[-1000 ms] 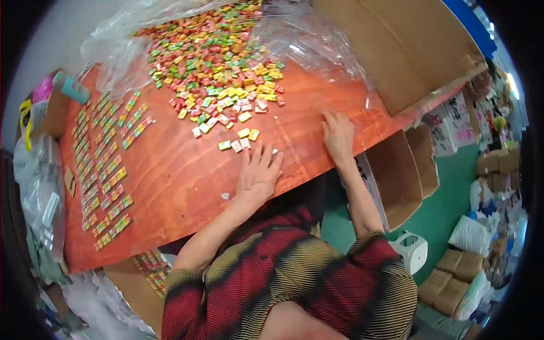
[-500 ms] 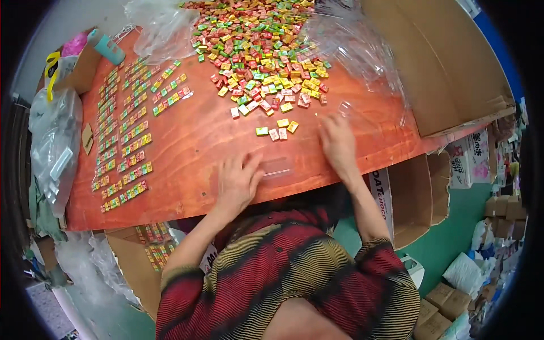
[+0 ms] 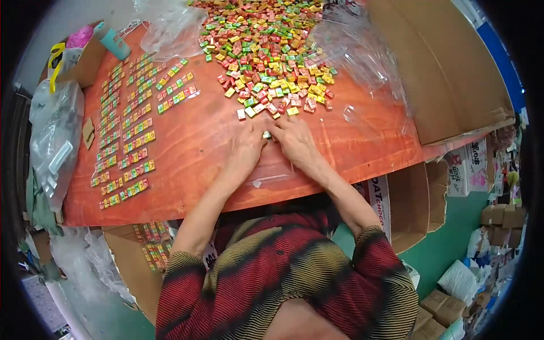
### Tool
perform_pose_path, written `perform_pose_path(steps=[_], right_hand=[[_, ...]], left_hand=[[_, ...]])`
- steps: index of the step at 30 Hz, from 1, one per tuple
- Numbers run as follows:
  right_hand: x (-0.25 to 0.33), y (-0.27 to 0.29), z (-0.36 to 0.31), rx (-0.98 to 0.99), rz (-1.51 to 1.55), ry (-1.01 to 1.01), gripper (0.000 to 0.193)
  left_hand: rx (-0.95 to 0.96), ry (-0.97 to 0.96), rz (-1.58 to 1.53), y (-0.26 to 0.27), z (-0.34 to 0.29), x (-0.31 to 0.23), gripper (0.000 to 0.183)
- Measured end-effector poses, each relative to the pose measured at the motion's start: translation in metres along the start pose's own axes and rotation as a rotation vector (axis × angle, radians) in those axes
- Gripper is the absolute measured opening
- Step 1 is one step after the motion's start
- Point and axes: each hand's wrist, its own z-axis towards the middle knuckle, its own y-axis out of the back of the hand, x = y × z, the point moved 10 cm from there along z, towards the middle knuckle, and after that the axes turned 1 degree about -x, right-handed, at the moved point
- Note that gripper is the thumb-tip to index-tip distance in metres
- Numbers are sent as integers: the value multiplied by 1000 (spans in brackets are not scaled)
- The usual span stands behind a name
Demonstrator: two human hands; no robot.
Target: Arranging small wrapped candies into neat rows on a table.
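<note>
My left hand [image 3: 248, 146] and my right hand [image 3: 292, 139] meet on the tabletop, just in front of a big pile of small boxes [image 3: 283, 68] in red, yellow and green. Between the fingertips a small green-and-white box [image 3: 267, 135] shows; both hands are closed about it from either side. My fingers cover whatever else lies there. Close to my wrists a clear plastic sleeve or tray [image 3: 273, 177] lies flat near the table's front edge.
Rows of packed small boxes [image 3: 136, 140] line the table's left side. Another clear tray [image 3: 357, 116] lies right of my hands. Plastic film [image 3: 362, 48] and a large cardboard box [image 3: 442, 68] stand at the right. A blue-green bottle [image 3: 115, 43] is at the far left.
My hands have come together and moved away from the table edge, onto the few loose boxes before the pile. Those boxes are now mostly hidden under my fingers.
</note>
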Motion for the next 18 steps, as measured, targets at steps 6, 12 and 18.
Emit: perform_pose_path(steps=[6, 12, 18], right_hand=[[-19, 8, -1, -10, 49, -126, 18], [-50, 32, -20, 47, 171, -320, 35], [-36, 16, -17, 280, 52, -333, 46]], left_hand=[[69, 187, 117, 1, -9, 18, 39], [-55, -129, -76, 11, 0, -13, 52], [27, -121, -75, -16, 3, -13, 40]])
